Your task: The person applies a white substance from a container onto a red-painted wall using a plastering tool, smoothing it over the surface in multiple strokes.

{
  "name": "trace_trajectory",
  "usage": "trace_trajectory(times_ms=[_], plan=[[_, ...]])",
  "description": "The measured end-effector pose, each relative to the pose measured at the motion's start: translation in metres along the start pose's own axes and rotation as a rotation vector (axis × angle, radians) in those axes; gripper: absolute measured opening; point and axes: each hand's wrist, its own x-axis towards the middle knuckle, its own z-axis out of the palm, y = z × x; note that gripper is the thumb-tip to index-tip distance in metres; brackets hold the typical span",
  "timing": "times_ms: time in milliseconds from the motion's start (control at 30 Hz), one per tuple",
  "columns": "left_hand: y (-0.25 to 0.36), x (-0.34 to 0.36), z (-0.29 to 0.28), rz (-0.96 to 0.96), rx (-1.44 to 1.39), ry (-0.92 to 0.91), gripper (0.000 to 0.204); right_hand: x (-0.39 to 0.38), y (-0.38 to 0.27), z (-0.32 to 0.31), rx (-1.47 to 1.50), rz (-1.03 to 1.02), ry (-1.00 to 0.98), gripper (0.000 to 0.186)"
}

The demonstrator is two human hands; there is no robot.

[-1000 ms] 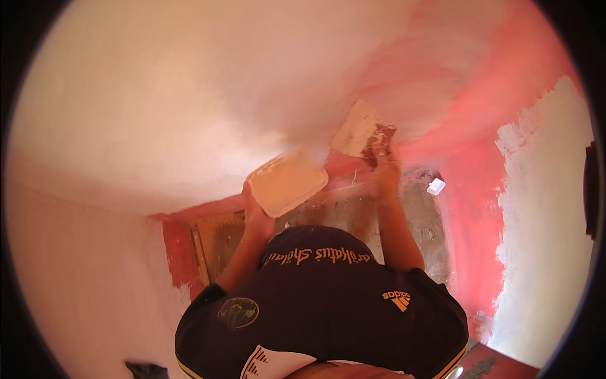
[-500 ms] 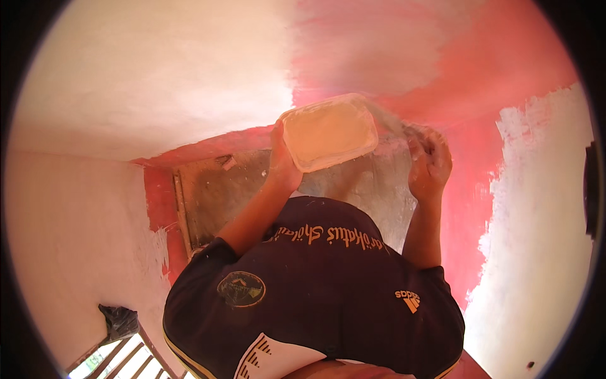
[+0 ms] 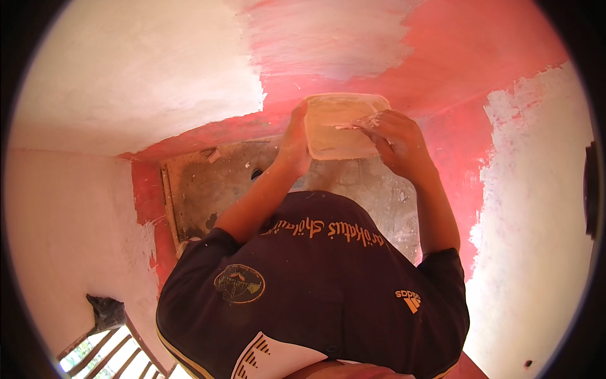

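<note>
My left hand (image 3: 294, 146) grips the left side of a rectangular, translucent plastic tub (image 3: 323, 146), held out in front of my chest with its open top facing up. A pale, creamy mass shows inside. My right hand (image 3: 399, 140) reaches over the tub's right rim, its fingers pressed together and smeared with whitish paste. Something thin with paste on it shows at the fingertips over the tub; its kind is hard to make out.
Ahead, the wall (image 3: 454, 57) is red, with a broad white-coated area on the left. Another white coat (image 3: 536, 164) with a ragged edge covers the right wall. A stained floor (image 3: 221, 183) lies below. At lower left are a barred opening (image 3: 107, 354) and a black plastic bag (image 3: 106, 312).
My right hand has moved left from beside the tub to over it. The tub has shifted slightly right and levelled, still in my left hand. The view has turned a little.
</note>
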Motion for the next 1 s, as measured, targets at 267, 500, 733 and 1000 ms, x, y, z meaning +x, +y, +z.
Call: trace_trajectory(times_ms=[267, 500, 733, 1000], plan=[[-0.001, -0.006, 0.003, 0.116, 0.068, -0.010, 0.046, -0.018, -0.003, 0.014, 0.015, -0.077, -0.071, 0.024], [-0.009, -0.008, -0.007, -0.002, -0.019, 0.080, 0.054, -0.018, -0.003, 0.014, 0.031, -0.101, -0.169, 0.024], [-0.020, -0.008, -0.018, -0.090, -0.056, 0.048, 0.060, -0.007, -0.003, 0.008, 0.275, 0.039, -0.245, 0.024], [-0.026, 0.002, -0.013, -0.176, -0.099, -0.008, 0.056, 0.010, 0.018, 0.009, 0.576, 0.433, -0.426, 0.033]])
